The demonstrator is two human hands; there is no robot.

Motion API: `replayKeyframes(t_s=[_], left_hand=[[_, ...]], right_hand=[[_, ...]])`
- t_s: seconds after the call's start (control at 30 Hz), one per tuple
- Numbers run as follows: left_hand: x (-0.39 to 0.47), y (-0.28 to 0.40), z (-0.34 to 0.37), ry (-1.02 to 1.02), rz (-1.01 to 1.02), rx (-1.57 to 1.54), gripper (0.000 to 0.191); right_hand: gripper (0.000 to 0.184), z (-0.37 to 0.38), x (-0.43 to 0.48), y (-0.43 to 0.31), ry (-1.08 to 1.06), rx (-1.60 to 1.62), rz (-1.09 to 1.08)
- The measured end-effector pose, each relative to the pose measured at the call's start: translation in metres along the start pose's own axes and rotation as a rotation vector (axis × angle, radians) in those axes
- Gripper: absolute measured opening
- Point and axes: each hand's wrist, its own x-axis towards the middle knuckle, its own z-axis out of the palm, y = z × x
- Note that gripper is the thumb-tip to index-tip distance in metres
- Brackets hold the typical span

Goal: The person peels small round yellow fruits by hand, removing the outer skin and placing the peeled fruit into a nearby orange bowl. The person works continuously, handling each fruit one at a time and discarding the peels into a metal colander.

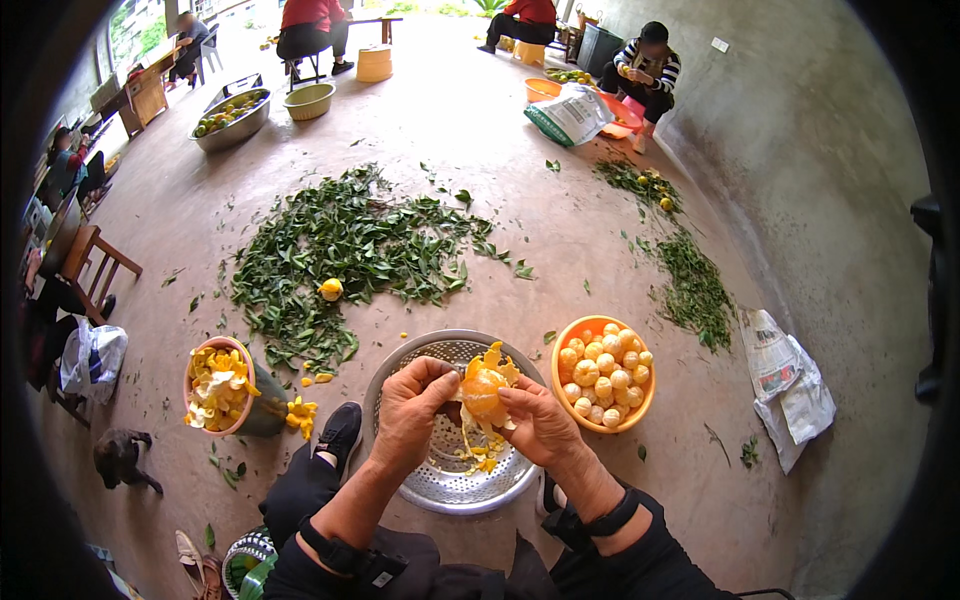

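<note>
A partly peeled mandarin is in my right hand, its segments bare in front and torn peel flaring out at the top and sides. My left hand is at the fruit's left edge with thumb and forefinger pinched together. Whether a shred of peel is between those fingertips is hidden. Below both hands stands a perforated metal basin with scraps of peel in it. To its right, an orange plastic bowl holds many peeled mandarins.
Left of the basin stands a bucket heaped with peel. Green leaves with a yellow fruit cover the floor ahead. A dark dog is at left, plastic sacks at right. Several people sit farther off.
</note>
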Motion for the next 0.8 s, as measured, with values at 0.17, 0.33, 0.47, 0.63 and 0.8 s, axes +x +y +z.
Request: replayKeyframes(t_s=[0.17,0.33,0.47,0.63,0.8], left_hand=[[0.001,-0.006,0.009,0.030,0.133,0.186,0.021],[-0.002,-0.008,0.013,-0.001,0.144,0.244,0.017],[-0.004,-0.008,0.012,0.006,0.131,0.246,0.012],[-0.003,-0.008,0.008,-0.003,0.114,0.161,0.013],[-0.002,-0.010,0.003,0.049,0.221,0.286,0.013]], right_hand=[[0.041,-0.002,0.004,0.001,0.012,0.034,-0.103],[0.042,-0.002,0.003,0.001,0.030,-0.004,-0.122],[0.042,-0.003,0.003,0.001,0.030,-0.005,-0.123],[0.044,-0.003,0.004,0.002,-0.003,0.072,-0.062],[0.043,0.002,0.006,0.007,0.019,-0.014,-0.111]])
